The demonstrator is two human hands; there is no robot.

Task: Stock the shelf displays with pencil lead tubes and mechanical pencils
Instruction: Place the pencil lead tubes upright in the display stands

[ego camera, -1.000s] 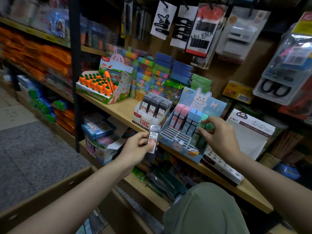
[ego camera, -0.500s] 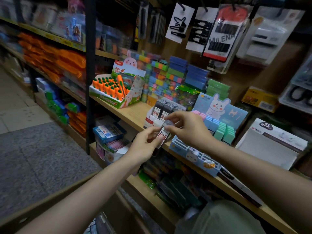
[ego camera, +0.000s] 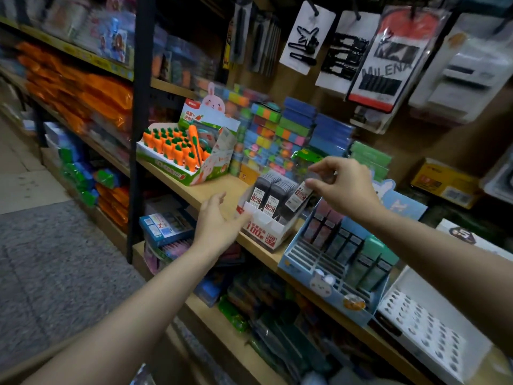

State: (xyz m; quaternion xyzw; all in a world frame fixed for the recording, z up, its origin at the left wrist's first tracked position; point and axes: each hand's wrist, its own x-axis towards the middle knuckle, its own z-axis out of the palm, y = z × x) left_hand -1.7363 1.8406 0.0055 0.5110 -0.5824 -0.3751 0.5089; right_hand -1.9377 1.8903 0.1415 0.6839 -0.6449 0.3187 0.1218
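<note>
Wooden shop shelving (ego camera: 213, 190) runs across the view, crowded with stationery, and on its middle board stands a white display box (ego camera: 266, 230) holding three rows of dark pencil lead tubes with red-and-white labels. Judging by how things lie, the step in hand is seating one more lead tube (ego camera: 298, 194) into the rightmost row of that box. The right hand (ego camera: 344, 187) reaches in from the right, wrist bent down, thumb and forefinger pinching the top of that tube while the other fingers arch loosely above it; the tube leans a little, its lower end hidden among its neighbours, so whether it is fully down cannot be told. The left hand (ego camera: 219, 226) is extended palm-up with fingers relaxed and spread, holding nothing, its fingertips at or just beside the box's front-left corner; contact is hard to judge through the motion blur. The next move probably calls for pressing the tube straight down until it sits level with the others, then letting go. Just beside the box, to the right, a blue rabbit-printed tray (ego camera: 313, 270) still shows bare slots in front of its pastel stock, so filling remains there too
</note>
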